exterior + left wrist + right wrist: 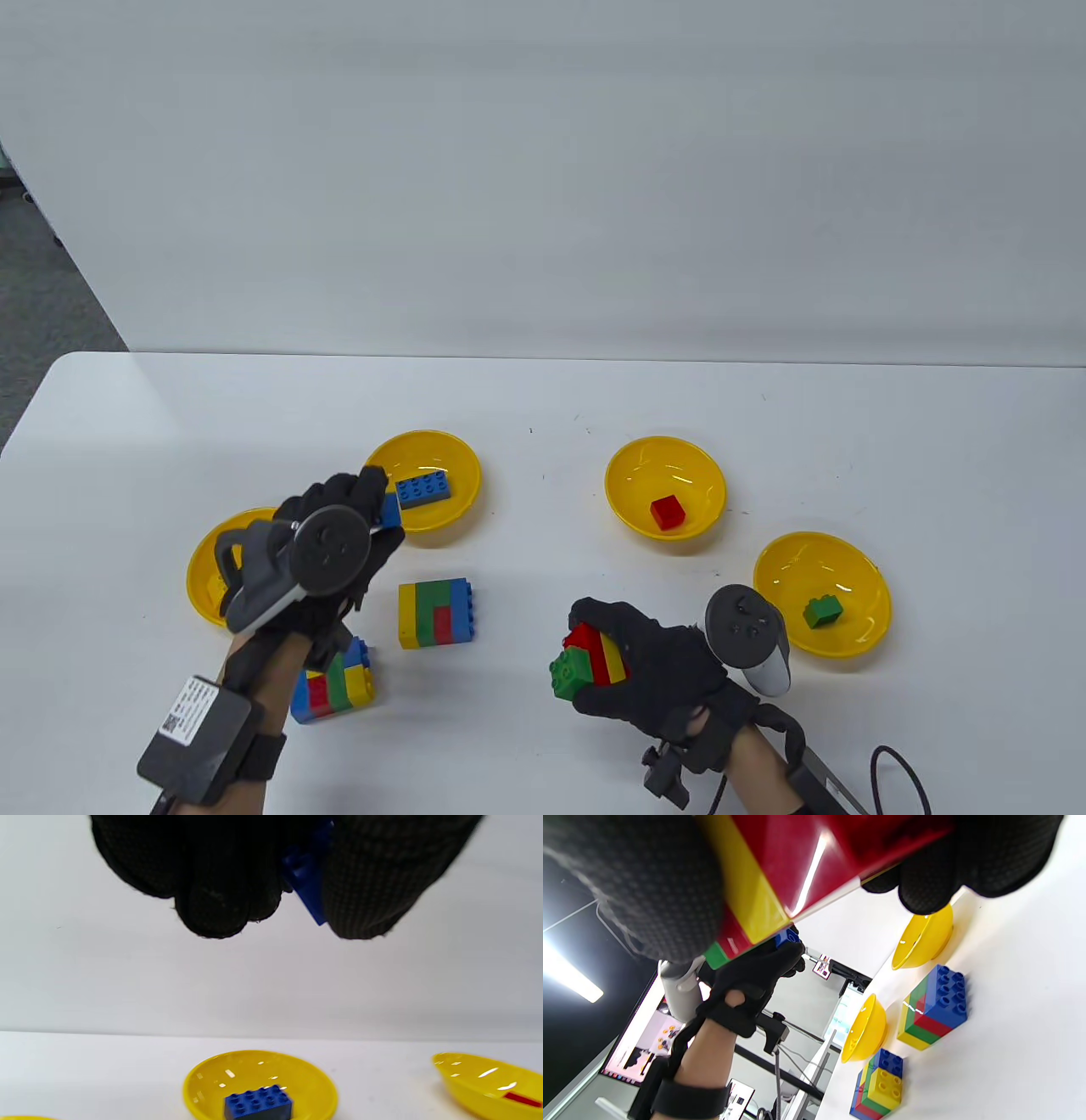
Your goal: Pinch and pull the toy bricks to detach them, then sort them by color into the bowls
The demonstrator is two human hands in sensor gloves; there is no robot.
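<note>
Right hand [657,671] grips a red-yellow-green brick cluster [590,660] above the tabletop [543,399]. Left hand [339,543] pinches a blue brick [307,887] over the near-left bowl's [441,518] rim, another blue brick [424,489] inside.

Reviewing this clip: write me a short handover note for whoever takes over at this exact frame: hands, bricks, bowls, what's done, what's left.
Left hand: pinches a detached blue brick, raised near the bowl with a blue brick.
Right hand: grips a red, yellow and green brick cluster above the table.
Done: one blue brick in its bowl, one red brick in the next bowl, one green brick in the far-right bowl. The far-left bowl is mostly hidden; contents unclear.
Left: drop the blue brick, break up the held cluster, then the middle block and the near-left block, still assembled on the table.
</note>
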